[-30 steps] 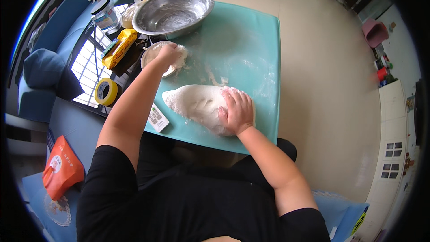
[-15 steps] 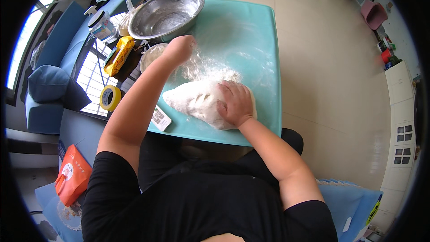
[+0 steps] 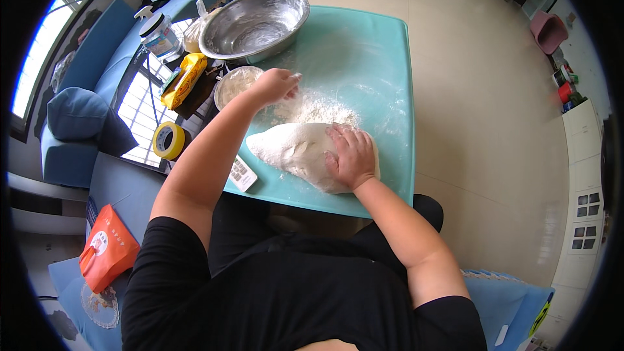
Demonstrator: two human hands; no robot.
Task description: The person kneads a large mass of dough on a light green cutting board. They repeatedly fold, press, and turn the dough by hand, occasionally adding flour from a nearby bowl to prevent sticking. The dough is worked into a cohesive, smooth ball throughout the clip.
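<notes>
A big, pale lump of dough [image 3: 286,151] lies on the turquoise tabletop [image 3: 364,45], its surface dusted white. My right hand [image 3: 354,157] rests on the dough's right end, palm down with fingers stretched out. Beyond the lump spreads a patch of loose flour [image 3: 318,109]. My left hand [image 3: 277,87] is held over the table at the left of that patch, its floury fingers loosely curled in. Just behind its wrist stands a bowl of flour [image 3: 233,86], partly covered by my forearm.
A large metal basin [image 3: 257,26] stands at the far left of the table. A white kitchen scale or remote-like device [image 3: 243,174] lies by the near left edge. Further left are yellow tape [image 3: 168,141], a yellow packet [image 3: 184,81] and a pump bottle [image 3: 160,38].
My left hand has loosened from a fist, and the flour streaks falling beneath it are gone. My right hand stays on the dough. The whole view has shifted slightly.
</notes>
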